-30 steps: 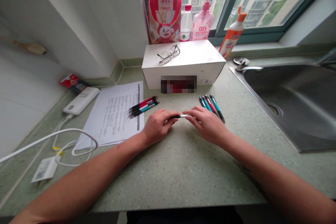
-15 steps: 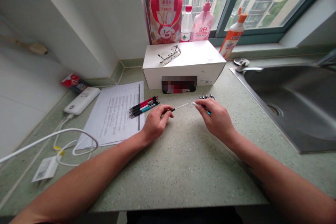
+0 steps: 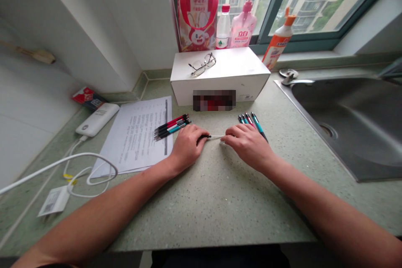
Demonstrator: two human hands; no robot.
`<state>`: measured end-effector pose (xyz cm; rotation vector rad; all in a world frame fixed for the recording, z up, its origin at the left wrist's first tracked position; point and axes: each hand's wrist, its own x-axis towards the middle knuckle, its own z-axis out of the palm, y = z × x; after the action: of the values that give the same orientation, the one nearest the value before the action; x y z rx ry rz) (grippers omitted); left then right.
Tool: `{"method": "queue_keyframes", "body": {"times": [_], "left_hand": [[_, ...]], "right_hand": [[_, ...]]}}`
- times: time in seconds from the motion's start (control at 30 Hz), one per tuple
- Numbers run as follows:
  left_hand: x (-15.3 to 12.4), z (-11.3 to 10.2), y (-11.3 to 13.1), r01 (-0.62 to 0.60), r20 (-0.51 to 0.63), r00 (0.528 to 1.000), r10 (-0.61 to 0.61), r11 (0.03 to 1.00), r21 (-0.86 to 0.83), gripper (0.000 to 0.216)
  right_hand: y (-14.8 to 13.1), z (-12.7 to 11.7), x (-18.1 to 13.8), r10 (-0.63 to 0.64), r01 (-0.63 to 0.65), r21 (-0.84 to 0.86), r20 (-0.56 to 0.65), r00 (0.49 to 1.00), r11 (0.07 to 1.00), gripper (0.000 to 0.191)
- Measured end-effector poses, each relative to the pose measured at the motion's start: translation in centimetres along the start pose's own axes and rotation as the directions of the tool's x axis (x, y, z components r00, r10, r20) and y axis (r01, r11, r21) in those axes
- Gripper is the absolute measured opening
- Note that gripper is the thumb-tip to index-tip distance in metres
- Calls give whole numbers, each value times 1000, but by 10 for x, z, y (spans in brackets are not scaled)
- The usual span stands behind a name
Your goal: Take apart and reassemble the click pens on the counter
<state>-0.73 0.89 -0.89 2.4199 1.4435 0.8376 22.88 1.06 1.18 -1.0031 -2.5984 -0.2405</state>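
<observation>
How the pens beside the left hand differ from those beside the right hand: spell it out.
The left pens lie partly on the printed sheets; the right pens lie directly on the countertop. The left pens lie crosswise; the right pens run more front to back. The right hand partly hides the right pens; the left pens show nearly whole. Both include red and teal pens.

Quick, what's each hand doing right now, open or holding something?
Left hand: closed, holding a black pen piece with a thin pale rod sticking out.
Right hand: closed at the rod's other end; its exact grip is hidden.
</observation>
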Motion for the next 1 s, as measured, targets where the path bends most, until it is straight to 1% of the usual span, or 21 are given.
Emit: {"method": "queue_keyframes", "body": {"times": [0.13,0.27,0.33,0.43,0.5,0.6,0.7,0.77,0.83,0.9,0.93,1.0], "left_hand": [[0,0,0,8,16,1000,-9,1000,18,10],[0,1,0,36,-2,999,-36,999,34,8],[0,1,0,44,-13,999,-43,999,29,8],[0,1,-2,53,-27,998,-53,998,16,8],[1,1,-3,61,-38,997,-60,998,6,8],[1,1,-4,67,-51,996,-67,998,-12,8],[1,1,-4,67,-54,996,-68,998,-18,8],[1,0,-4,64,-63,996,-65,998,-21,8],[1,-1,-2,44,-81,996,-47,998,-37,9],[0,-2,0,-14,-106,994,5,997,-79,10],[0,-3,1,-57,-119,992,44,993,-107,11],[-1,-5,4,-151,-141,982,129,975,-162,12]], "right_hand": [[1,-4,0,21,-21,10,14,1000,1000,11],[4,-9,-2,89,-90,80,24,996,993,15],[4,-7,-2,139,-140,130,14,990,982,18],[2,1,0,201,-195,209,-6,980,958,18],[-1,9,2,200,-195,238,3,980,951,17],[-3,18,5,178,-183,237,43,983,954,14],[-2,18,5,177,-184,234,49,983,955,15],[-1,14,3,190,-188,240,16,982,952,15],[0,9,2,214,-196,239,-51,975,951,17],[-3,5,3,221,-190,230,-120,968,954,22],[-5,3,3,208,-174,226,-137,968,958,24],[-10,1,5,157,-126,219,-130,979,968,25]]}}
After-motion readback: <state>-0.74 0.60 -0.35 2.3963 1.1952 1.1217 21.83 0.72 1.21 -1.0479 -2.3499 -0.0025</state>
